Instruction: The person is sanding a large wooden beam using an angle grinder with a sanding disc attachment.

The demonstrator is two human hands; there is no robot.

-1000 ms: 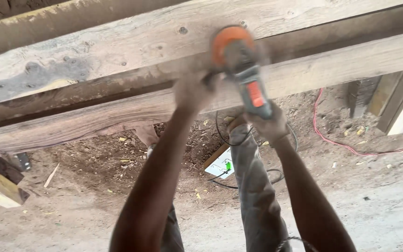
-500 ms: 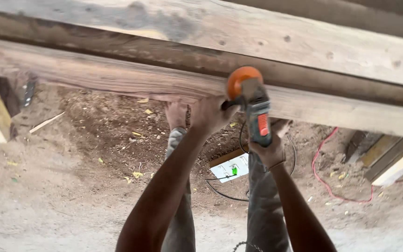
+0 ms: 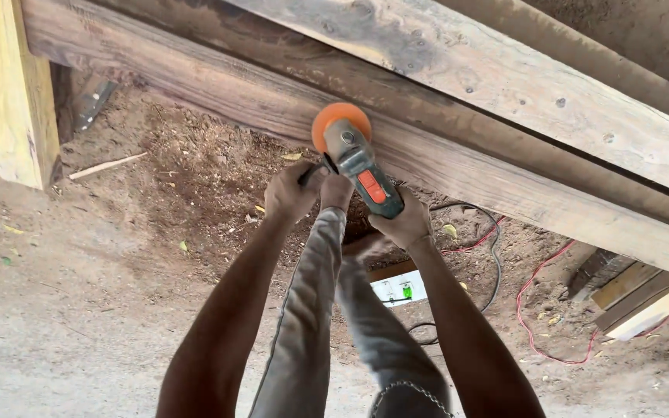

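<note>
While its orange disc presses the weathered plank (image 3: 458, 166) at upper centre, the angle grinder (image 3: 356, 161) runs lengthwise from upper left to lower right. Below-right, the right hand (image 3: 403, 224) grips its tail; the left hand (image 3: 292, 192) clasps the side handle.

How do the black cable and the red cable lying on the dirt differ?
The black cable is thicker and loops near the white power strip; the red cable is thinner. The black cable lies below the right hand holding the angle grinder; the red cable trails farther right, toward the stacked boards. Both lie loosely on the sawdust-strewn ground under the wooden beam.
</note>
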